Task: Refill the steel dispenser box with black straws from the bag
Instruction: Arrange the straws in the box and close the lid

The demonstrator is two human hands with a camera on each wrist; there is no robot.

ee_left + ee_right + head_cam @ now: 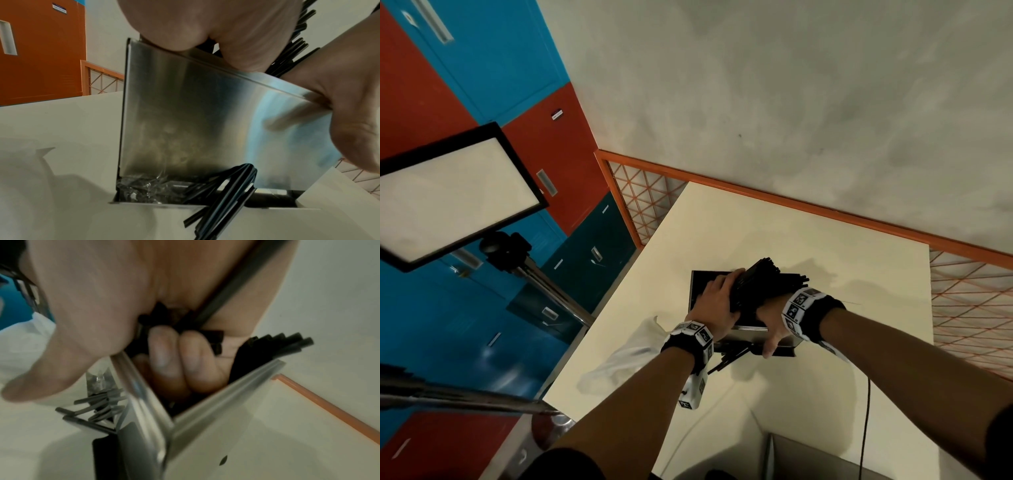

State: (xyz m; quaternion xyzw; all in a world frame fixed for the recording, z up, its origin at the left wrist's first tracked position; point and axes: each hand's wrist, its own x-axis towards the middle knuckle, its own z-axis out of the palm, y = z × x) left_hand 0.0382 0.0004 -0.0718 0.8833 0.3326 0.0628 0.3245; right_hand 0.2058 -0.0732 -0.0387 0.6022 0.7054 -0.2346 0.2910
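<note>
The steel dispenser box point(750, 334) point(205, 121) point(246, 378) stands open-topped on the cream table point(808, 260). A thick bundle of black straws point(767, 277) point(298, 53) point(287, 345) sits tilted in its top opening. My right hand point(770, 322) point(92, 305) grips the bundle, its fingers point(164, 356) curled inside the box and its thumb outside the front wall. My left hand point(717, 305) point(205, 24) wraps the bundle's left side. A few loose straws point(726, 359) point(226, 194) point(96, 405) poke out of the bottom slot. The white plastic bag point(619, 356) lies crumpled to the left.
A lit panel on a tripod point(455, 195) stands left of the table, before red and blue lockers. An orange lattice rail point(808, 205) borders the table's far side. A black cable point(866, 411) and a cardboard box point(808, 459) are at the near edge.
</note>
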